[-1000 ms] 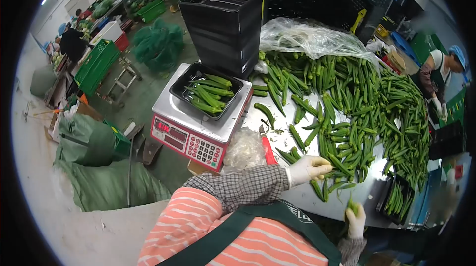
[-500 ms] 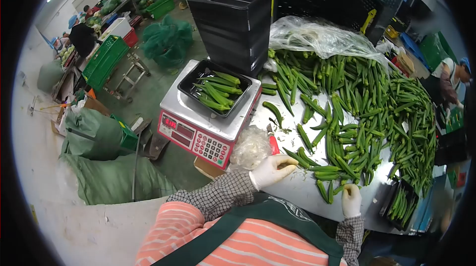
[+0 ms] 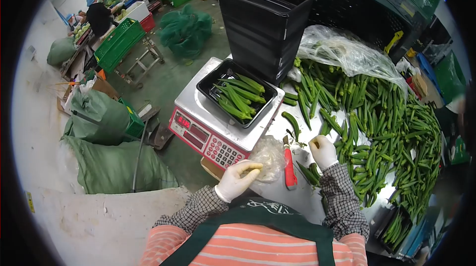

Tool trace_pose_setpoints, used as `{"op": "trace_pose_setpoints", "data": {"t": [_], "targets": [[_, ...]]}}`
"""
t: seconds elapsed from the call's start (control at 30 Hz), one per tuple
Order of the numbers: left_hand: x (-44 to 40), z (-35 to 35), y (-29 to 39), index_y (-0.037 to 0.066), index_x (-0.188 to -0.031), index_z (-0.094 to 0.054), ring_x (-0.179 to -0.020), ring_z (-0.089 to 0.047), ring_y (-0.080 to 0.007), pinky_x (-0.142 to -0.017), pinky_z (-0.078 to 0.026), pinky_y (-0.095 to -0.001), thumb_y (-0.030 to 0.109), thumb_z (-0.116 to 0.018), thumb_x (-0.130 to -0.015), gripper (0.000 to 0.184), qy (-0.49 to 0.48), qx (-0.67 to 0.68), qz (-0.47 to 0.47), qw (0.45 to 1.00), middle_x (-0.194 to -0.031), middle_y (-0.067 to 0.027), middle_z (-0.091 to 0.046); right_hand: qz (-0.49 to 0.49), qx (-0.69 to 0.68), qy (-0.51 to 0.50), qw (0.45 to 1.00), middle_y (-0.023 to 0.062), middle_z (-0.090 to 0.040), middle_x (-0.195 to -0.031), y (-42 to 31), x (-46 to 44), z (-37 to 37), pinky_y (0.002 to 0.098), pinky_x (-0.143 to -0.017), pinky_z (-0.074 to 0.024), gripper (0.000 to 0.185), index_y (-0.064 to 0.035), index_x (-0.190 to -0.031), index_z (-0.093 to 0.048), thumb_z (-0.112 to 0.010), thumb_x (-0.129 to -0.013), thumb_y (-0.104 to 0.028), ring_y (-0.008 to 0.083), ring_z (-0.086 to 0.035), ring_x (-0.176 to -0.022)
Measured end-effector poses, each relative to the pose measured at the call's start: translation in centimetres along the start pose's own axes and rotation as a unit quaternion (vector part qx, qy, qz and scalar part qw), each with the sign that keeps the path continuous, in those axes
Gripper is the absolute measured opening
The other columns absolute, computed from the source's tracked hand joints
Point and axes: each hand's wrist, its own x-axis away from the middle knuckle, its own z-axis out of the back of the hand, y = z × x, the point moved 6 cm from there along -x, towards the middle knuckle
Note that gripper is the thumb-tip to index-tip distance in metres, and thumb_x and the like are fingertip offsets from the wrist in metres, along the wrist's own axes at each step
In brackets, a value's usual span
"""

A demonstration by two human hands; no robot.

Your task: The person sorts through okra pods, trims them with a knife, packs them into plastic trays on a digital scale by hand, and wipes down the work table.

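My left hand (image 3: 240, 179), in a white glove, hovers by a crumpled clear plastic bag (image 3: 269, 159); its thumb and fingertips are closed together with nothing visible between them. My right hand (image 3: 323, 152), also gloved, is curled closed above the metal table, beside the okra pile (image 3: 379, 132). No pod shows in it. A red-handled knife (image 3: 289, 166) lies between the hands. On the scale (image 3: 213, 139) sits a black tray (image 3: 208, 87) holding several okra pods (image 3: 240, 95).
A tall stack of black trays (image 3: 260, 28) stands behind the scale. Plastic film (image 3: 352, 55) covers the pile's back. Another okra-filled tray (image 3: 396, 229) is at lower right. Green sacks (image 3: 114, 166) and a green crate (image 3: 119, 45) are left. Other people (image 3: 96, 15) work far back.
My right hand has moved up and left, from the okra at the table's near edge to near the knife. My left hand has shifted left and slightly down. The view has turned.
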Motion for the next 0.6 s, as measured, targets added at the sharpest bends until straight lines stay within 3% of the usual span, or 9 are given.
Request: {"op": "trace_pose_setpoints", "data": {"t": [0.13,0.27,0.53,0.6], "targets": [[-0.4,1.3,0.2,-0.003,-0.100,-0.062,-0.091,-0.058,-0.0148,-0.082,-0.045,-0.0250,0.004,-0.058,-0.085,0.018,0.014,0.015,-0.001,1.000,-0.097,-0.0090,-0.061,0.017,-0.009,0.025,0.999,0.0167,-0.060,-0.081,1.2,-3.8,-1.8,0.0362,-0.068,-0.0476,0.010,-0.0019,-0.082,-0.060,-0.056,-0.081,-0.011,0.0310,-0.060,-0.074],[-2.2,-0.3,0.2,-0.003,-0.101,-0.062,-0.092,-0.058,-0.0148,-0.082,-0.045,-0.0257,0.003,-0.056,-0.086,0.017,-0.034,0.034,0.010,0.999,-0.098,-0.0094,-0.061,-0.058,0.016,-0.008,0.998,0.0182,-0.062,-0.088,3.6,-6.0,-2.0,0.0405,-0.074,-0.0469,0.016,-0.0046,-0.088,-0.062,-0.054,-0.082,-0.016,0.0342,-0.060,-0.083],[-5.7,-2.9,-0.2,-0.003,-0.103,-0.061,-0.091,-0.057,-0.0116,-0.082,-0.045,-0.0242,0.006,-0.056,-0.087,0.018,-0.104,0.076,0.084,0.988,-0.099,-0.0075,-0.061,-0.075,0.035,0.023,0.996,0.0153,-0.062,-0.090,4.9,-8.2,-3.1,0.0406,-0.074,-0.0476,0.018,-0.0060,-0.090,-0.062,-0.054,-0.082,-0.020,0.0326,-0.060,-0.084],[-6.2,-3.2,-0.5,-0.002,-0.103,-0.062,-0.092,-0.057,-0.0106,-0.082,-0.045,-0.0234,0.006,-0.056,-0.087,0.019,-0.106,0.093,0.117,0.983,-0.100,-0.0064,-0.061,-0.054,0.069,0.015,0.996,0.0161,-0.062,-0.092,4.7,-9.3,-4.0,0.0404,-0.074,-0.0482,0.023,-0.0067,-0.092,-0.062,-0.054,-0.082,-0.026,0.0327,-0.061,-0.084]]}}
